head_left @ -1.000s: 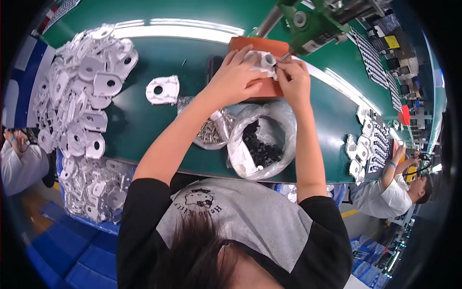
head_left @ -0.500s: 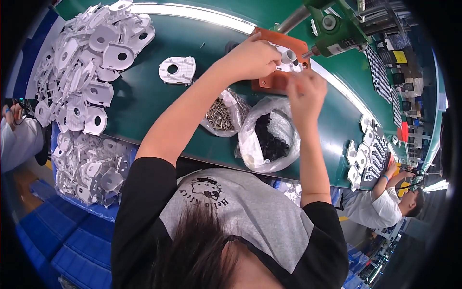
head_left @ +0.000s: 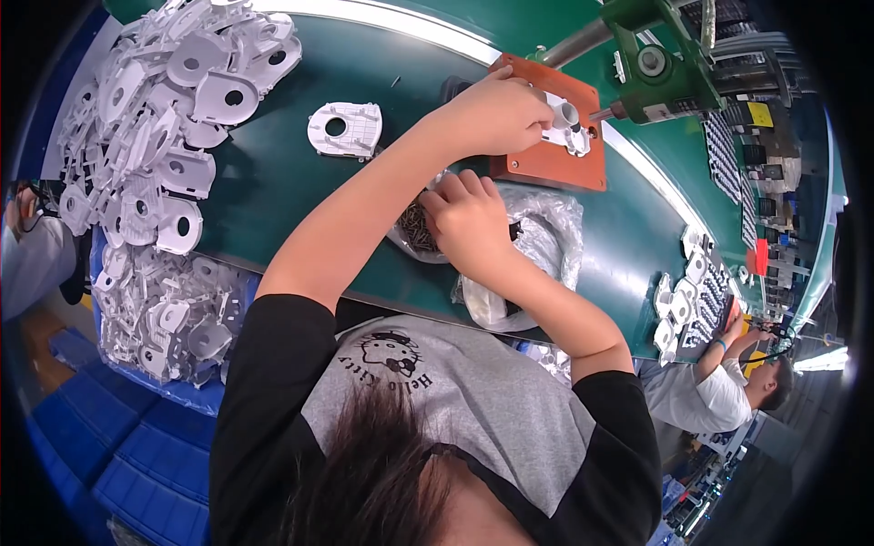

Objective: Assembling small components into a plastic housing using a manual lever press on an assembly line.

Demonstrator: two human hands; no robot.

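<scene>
On the orange block-shaped fixture [head_left: 564, 168] lies a white plastic housing [head_left: 569, 136] with a round tube standing up from it. My left hand [head_left: 505, 118] rests over the fixture's left side, its curled fingers closed at the housing's edge. Lower down, my right hand [head_left: 469, 223] reaches over a clear bag of small metal pins [head_left: 416, 229]. Its fingers are bent down at the pins, and what lies between the fingertips is hidden. Under my right wrist is a second clear bag [head_left: 551, 232], whose black parts are mostly covered by the hand and forearm.
A green press [head_left: 651, 64] stands over the fixture's right side. One white plate with a hole [head_left: 344, 129] lies on the green table [head_left: 273, 196]. White plates are heaped [head_left: 173, 118] at the left, above a blue crate of parts [head_left: 168, 318]. A co-worker [head_left: 719, 382] sits at right.
My right hand has left the fixture and swung down and left to the bag of pins. My left hand stays at the fixture, and the view has shifted slightly.
</scene>
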